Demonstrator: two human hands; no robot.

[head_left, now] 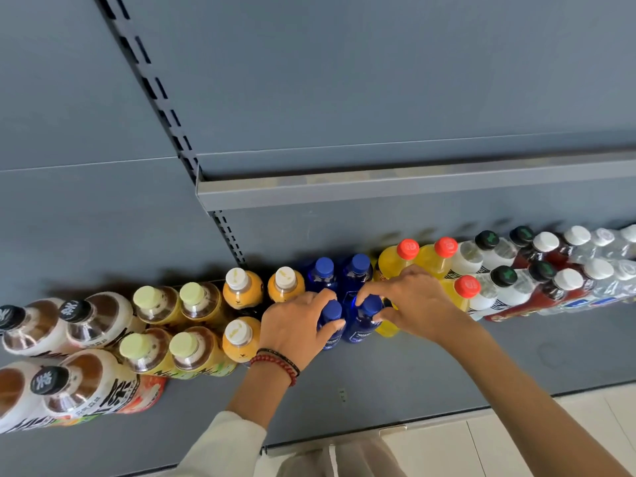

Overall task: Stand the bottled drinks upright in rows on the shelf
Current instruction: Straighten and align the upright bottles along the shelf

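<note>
Blue bottles (pixel 361 321) upright, blue-capped; fingers (pixel 335 323) gripping two.

two front-row blue bottles (pixel 347 321) upright, side by side, blue caps, mid grey shelf (pixel 395 380). two more blue bottles (pixel 340 273) upright directly behind. rows run left to right: tea, orange juice, blue, yellow, white, red, clear.

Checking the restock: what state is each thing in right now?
Left hand: gripping front-left blue bottle.
Right hand: gripping front-right blue bottle.
Back blue bottles: upright, capped.
Orange bottles: upright.
Yellow bottles: upright.
Upper shelf: bare.
</note>
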